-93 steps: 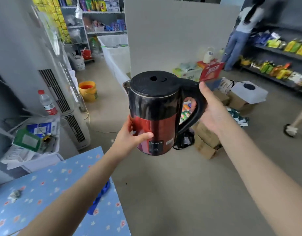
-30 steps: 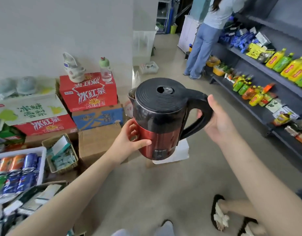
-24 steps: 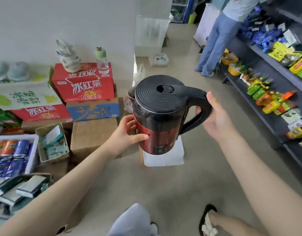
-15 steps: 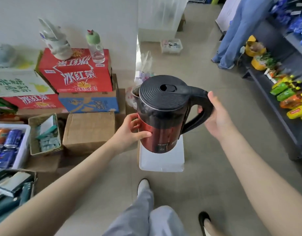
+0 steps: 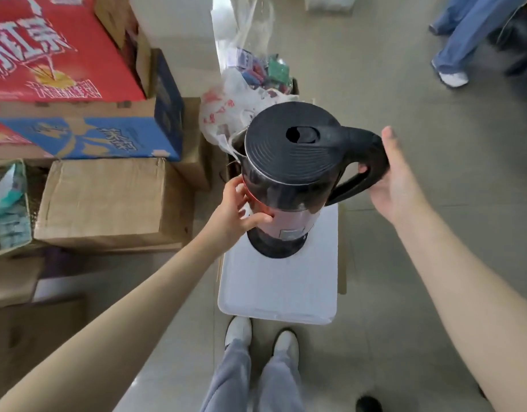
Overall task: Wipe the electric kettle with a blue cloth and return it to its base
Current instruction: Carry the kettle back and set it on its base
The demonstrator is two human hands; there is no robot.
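Note:
The electric kettle [image 5: 289, 171] has a black ribbed lid, a black handle and a red lower body. I hold it upright just over a white box [image 5: 280, 286] on the floor. A dark round part [image 5: 275, 246] shows under the kettle's bottom; I cannot tell whether it is the base or whether the two touch. My left hand [image 5: 241, 209] cups the kettle's left side low down. My right hand [image 5: 393, 179] is wrapped around the handle. No blue cloth is in view.
Stacked cardboard boxes [image 5: 107, 200] and red and blue drink cartons [image 5: 87, 126] stand to the left. A plastic bag [image 5: 241, 93] of packets sits behind the kettle. My own feet [image 5: 256, 340] stand before the white box. Another person's legs [image 5: 458, 40] are at the upper right.
I have stepped up to the white box and tilted my view downward. The kettle has come down toward the box top, both hands keeping the same hold.

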